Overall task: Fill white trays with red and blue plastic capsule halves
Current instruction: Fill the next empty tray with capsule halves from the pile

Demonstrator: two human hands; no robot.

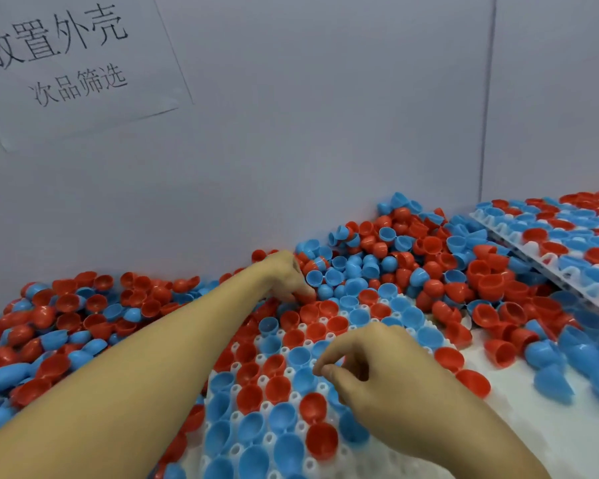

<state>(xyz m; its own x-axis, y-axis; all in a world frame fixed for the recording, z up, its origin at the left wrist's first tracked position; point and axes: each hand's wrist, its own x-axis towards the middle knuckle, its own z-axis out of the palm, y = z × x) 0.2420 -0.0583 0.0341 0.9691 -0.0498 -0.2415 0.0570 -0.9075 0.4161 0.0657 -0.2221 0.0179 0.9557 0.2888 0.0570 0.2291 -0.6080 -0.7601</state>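
A white tray (320, 388) is seen at the lower centre, most of its sockets filled with red and blue capsule halves (281, 366) set open side up, while white pegs show between them. The right hand (367, 378) is held just above the middle of this tray, its fingers curled and thumb and forefinger brought together at the tips; whether a capsule half is pinched there cannot be told, since the fingers hide the spot. Part of the tray's nearer rows is covered by this hand and wrist. The left hand (287, 278) is stretched out to the far edge of the tray, its forearm lying across the tray's left side and hiding sockets beneath it; its fingers are bent down into loose red halves, but what is gripped, if anything, cannot be made out. A deep loose heap of capsule halves (412, 257) is piled against the grey wall (308, 115) behind the tray, and more are spread to the left (66, 316) and right. A second filled tray (567, 250) is propped at a slant on the heap at the right edge. A paper sign (70, 57) with printed characters is fixed to the wall at the upper left.
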